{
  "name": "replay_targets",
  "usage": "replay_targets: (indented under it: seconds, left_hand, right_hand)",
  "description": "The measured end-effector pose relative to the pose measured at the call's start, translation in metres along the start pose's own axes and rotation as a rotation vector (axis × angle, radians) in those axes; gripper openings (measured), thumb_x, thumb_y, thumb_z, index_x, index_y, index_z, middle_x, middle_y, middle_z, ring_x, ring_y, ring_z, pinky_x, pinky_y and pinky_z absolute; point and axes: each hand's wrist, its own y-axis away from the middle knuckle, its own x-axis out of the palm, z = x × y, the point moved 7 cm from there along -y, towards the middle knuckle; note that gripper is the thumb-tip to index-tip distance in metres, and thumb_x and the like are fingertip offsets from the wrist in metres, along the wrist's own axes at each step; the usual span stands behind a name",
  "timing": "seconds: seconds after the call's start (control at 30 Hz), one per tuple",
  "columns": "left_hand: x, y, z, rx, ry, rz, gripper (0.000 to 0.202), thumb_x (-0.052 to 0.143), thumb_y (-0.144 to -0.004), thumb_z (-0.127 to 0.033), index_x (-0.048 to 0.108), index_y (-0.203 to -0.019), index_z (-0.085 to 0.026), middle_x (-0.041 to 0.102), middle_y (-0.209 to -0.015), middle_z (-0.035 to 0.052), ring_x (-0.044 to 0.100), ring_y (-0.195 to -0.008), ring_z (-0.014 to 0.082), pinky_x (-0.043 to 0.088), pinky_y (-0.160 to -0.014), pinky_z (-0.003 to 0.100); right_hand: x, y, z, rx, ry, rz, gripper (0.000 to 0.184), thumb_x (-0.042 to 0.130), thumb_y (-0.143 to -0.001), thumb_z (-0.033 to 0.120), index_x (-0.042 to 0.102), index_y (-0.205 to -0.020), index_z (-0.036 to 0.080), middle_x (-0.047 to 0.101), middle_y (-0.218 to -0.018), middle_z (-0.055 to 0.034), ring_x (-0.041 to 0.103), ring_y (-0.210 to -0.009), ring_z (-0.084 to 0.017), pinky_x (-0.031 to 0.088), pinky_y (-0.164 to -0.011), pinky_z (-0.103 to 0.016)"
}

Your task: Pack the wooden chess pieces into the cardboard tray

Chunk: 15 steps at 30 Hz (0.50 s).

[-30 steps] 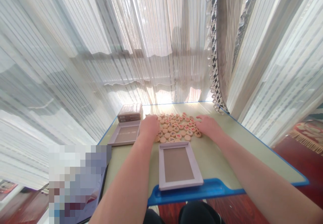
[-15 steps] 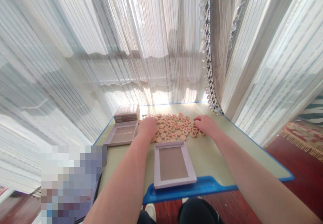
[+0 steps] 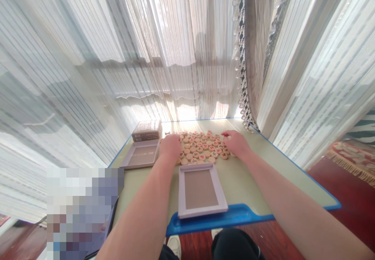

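Xiangqi pieces spread across worktop, showing red, black or blank faces. Left hand at cluster's left edge, right hand at right, fingers bent; cannot tell whether either grip pinches piece. Shallow tray just nearer; second tray left, stacked boxes behind it.

Bright daylight filters through curtains at twelve o'clock, paling the table there; pixelation blocks eight o'clock.

Beyond the far edge of your worktop, sheer curtains; off its right edge, a fringed cloth.
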Motion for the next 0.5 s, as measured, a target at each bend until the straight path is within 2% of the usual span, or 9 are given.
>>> replay_targets:
  seconds: [0.17,0.37,0.43,0.5]
  left_hand:
    - [0.0,0.001,-0.003,-0.004,-0.048,-0.005,0.027,0.043,-0.079,-0.019,0.069,-0.088,-0.017,0.068,-0.089,0.0132,0.062,-0.087,0.0257,0.048,-0.075,0.035]
    - [0.003,-0.002,-0.001,-0.006,-0.048,-0.054,0.025,0.044,-0.079,-0.022,0.067,-0.086,-0.016,0.068,-0.089,0.0131,0.062,-0.086,0.0249,0.048,-0.074,0.033]
    - [-0.003,-0.002,0.007,-0.052,0.07,-0.138,0.025,0.044,-0.081,-0.025,0.067,-0.087,-0.017,0.069,-0.088,0.0111,0.062,-0.086,0.0241,0.047,-0.075,0.032]
    - [-0.013,-0.001,0.018,-0.121,0.242,-0.291,0.028,0.041,-0.083,-0.028,0.065,-0.095,-0.019,0.069,-0.091,0.0086,0.062,-0.088,0.0223,0.047,-0.078,0.031]
  right_hand:
    - [0.004,-0.001,0.004,-0.064,-0.006,0.008,0.03,0.046,-0.075,0.02,0.068,-0.096,0.017,0.066,-0.099,-0.0059,0.056,-0.096,-0.02,0.039,-0.091,-0.031]
    - [0.013,0.012,0.031,-0.311,-0.025,0.111,0.022,0.052,-0.078,0.026,0.07,-0.087,0.02,0.066,-0.096,-0.0052,0.053,-0.099,-0.021,0.038,-0.092,-0.032]
    - [0.016,0.013,0.034,-0.336,-0.032,0.145,0.023,0.051,-0.079,0.028,0.07,-0.089,0.02,0.065,-0.099,-0.0054,0.052,-0.101,-0.021,0.038,-0.094,-0.032]
    - [0.017,0.012,0.033,-0.322,-0.038,0.159,0.028,0.049,-0.081,0.032,0.067,-0.099,0.019,0.061,-0.111,-0.0064,0.05,-0.108,-0.021,0.036,-0.097,-0.033]
